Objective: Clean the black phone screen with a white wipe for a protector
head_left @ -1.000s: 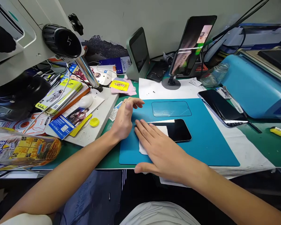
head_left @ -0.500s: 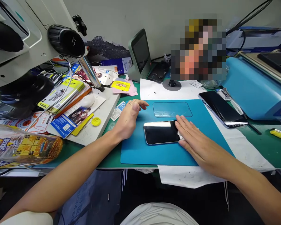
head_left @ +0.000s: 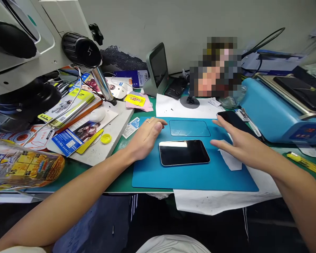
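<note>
A black phone (head_left: 184,153) lies face up on a blue work mat (head_left: 195,175). My left hand (head_left: 147,135) rests on the mat just left of the phone, fingers curled loosely, holding nothing I can see. My right hand (head_left: 239,144) hovers to the right of the phone with its fingers spread, above a white cloth (head_left: 230,161) lying on the mat. A clear screen protector (head_left: 189,128) lies flat on the mat behind the phone. A second dark phone (head_left: 233,119) lies behind my right hand.
A microscope (head_left: 42,45) stands at the left over piled packets (head_left: 68,105). A blue laminating machine (head_left: 281,109) fills the right. A small grey screen (head_left: 158,68), a phone stand (head_left: 189,102) and a glass jar (head_left: 231,100) stand at the back. A snack bag (head_left: 21,168) lies front left.
My right hand swept the white cloth rightward across the phone, then lifted off it; the cloth now lies on the mat right of the phone. My left hand stayed put.
</note>
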